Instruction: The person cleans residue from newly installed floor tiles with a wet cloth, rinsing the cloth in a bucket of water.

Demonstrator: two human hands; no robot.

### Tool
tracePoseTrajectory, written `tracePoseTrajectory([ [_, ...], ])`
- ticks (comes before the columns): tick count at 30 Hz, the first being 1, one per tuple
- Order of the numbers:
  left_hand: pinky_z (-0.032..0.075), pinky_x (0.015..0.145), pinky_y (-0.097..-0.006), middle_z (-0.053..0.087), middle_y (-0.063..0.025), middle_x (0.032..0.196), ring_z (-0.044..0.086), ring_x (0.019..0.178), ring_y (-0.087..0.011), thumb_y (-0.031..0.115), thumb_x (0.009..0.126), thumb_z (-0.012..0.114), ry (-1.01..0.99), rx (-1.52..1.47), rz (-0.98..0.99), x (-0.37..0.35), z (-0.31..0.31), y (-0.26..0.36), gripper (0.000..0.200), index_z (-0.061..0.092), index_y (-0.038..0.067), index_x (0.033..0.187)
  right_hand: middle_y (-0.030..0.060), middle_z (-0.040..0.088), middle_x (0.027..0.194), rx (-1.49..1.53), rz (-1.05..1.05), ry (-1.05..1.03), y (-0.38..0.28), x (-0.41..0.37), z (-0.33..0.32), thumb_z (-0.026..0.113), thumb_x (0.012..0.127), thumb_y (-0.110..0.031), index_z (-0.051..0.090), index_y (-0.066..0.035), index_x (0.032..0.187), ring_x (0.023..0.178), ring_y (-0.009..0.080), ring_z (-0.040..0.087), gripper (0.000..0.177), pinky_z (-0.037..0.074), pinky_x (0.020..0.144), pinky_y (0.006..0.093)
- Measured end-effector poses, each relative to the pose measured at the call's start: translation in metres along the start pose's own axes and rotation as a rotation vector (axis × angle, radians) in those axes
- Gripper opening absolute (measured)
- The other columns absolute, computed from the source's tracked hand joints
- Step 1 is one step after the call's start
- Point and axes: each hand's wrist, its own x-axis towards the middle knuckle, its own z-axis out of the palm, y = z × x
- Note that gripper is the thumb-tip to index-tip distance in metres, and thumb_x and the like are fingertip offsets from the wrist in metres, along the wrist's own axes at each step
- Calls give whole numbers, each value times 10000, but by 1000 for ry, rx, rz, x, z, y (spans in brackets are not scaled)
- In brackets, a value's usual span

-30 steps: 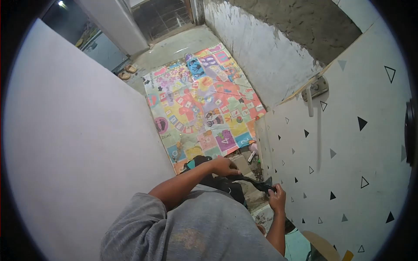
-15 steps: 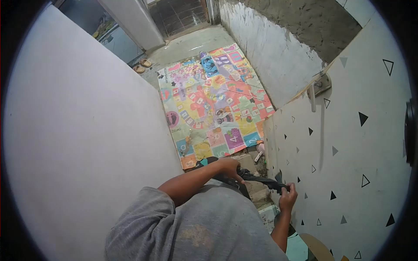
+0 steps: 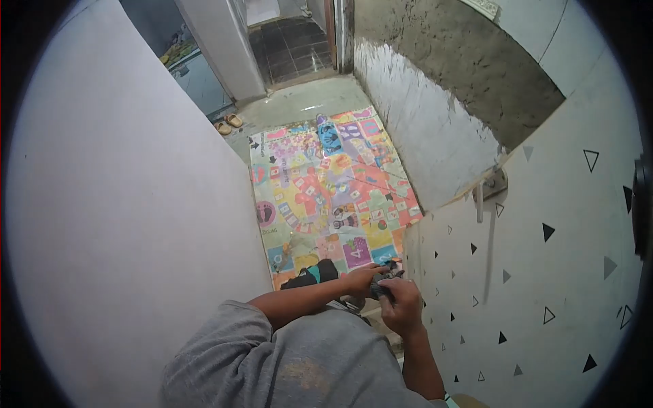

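Observation:
My left hand (image 3: 362, 279) and my right hand (image 3: 403, 303) meet low in front of my grey shirt. Between them is a dark, crumpled strip (image 3: 378, 288) of thin, pliable material, bunched up short; cloth or plastic, I cannot tell which. The right hand is closed around it from the right. Closed against its other side, the left hand has its fingertips partly hidden by the bunch. Just beyond my left forearm, a black and teal shoe-like thing (image 3: 314, 273) overlaps the near edge of the colourful printed mat (image 3: 320, 183).
A white wall (image 3: 156, 204) stands close on my left. On the right is a door panel with printed triangles (image 3: 524, 272) and a metal handle (image 3: 487, 192). Beige sandals (image 3: 229, 123) lie past the mat, near a dark tiled doorway (image 3: 289, 51). A half-plastered wall (image 3: 422, 75) runs along the right.
My right hand has come in and up to the left hand, and the dark strip stretched between them is now bunched. The view has tilted up slightly, showing more of the far doorway.

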Motion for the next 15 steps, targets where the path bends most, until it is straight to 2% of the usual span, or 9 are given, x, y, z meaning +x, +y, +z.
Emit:
tracePoseTrajectory([
  [3,461,1108,-443,572,-231,1447,540,1360,-389,272,804,821,-6,-64,-74,12,-32,-12,669,611,17,1385,149,709,952,56,31,233,-1,25,-22,681,801,22,685,-44,1053,843,366,683,260,537,757,441],
  [5,467,1113,-438,551,-207,1488,546,1363,-379,225,870,742,-31,-150,-125,29,-48,-50,579,608,70,1412,174,700,971,71,172,340,19,37,-39,650,841,34,670,-14,1060,857,341,695,225,561,797,420],
  [6,470,1116,-436,540,-195,1508,549,1364,-374,201,903,703,-42,-193,-149,40,-67,-57,541,607,96,1426,179,698,980,-19,191,402,30,44,-45,633,860,37,662,5,1061,863,347,695,206,559,788,404],
  [7,496,1069,-409,590,-183,1449,605,1295,-322,177,944,641,47,-168,-179,45,-81,-61,514,589,58,1441,184,698,974,-47,277,427,49,46,-46,628,864,36,662,11,1063,859,361,692,203,558,791,407],
  [8,501,1050,-393,604,-173,1428,614,1275,-294,173,956,627,55,-343,-228,51,-103,-59,509,580,42,1446,188,699,967,-73,363,446,72,46,-43,624,867,34,663,17,1064,856,375,690,201,557,794,411],
  [10,513,1012,-361,630,-151,1385,632,1235,-237,164,981,600,68,-698,-326,68,-149,-66,502,562,11,1457,205,700,961,-75,573,383,110,51,-29,616,866,31,664,20,1070,876,389,697,209,554,812,420],
  [11,520,951,-318,649,-112,1340,643,1140,-180,121,1012,545,10,-808,-351,78,-170,-74,473,531,-6,1467,214,700,958,-72,677,353,130,54,-16,612,866,30,664,21,1073,886,396,700,214,552,821,425],
  [14,530,888,-287,653,-100,1325,654,1035,-158,83,1033,509,-136,-1185,-392,106,-209,-118,442,514,17,1470,213,723,964,-148,628,193,213,66,43,586,873,26,658,26,1066,917,356,721,206,546,844,439],
  [15,549,876,-298,648,-94,1350,659,1000,-170,62,1037,494,-98,-1286,-312,114,-217,-127,406,518,38,1442,216,727,954,-128,628,172,232,80,65,594,866,19,658,14,1103,923,357,728,246,552,860,441],
])
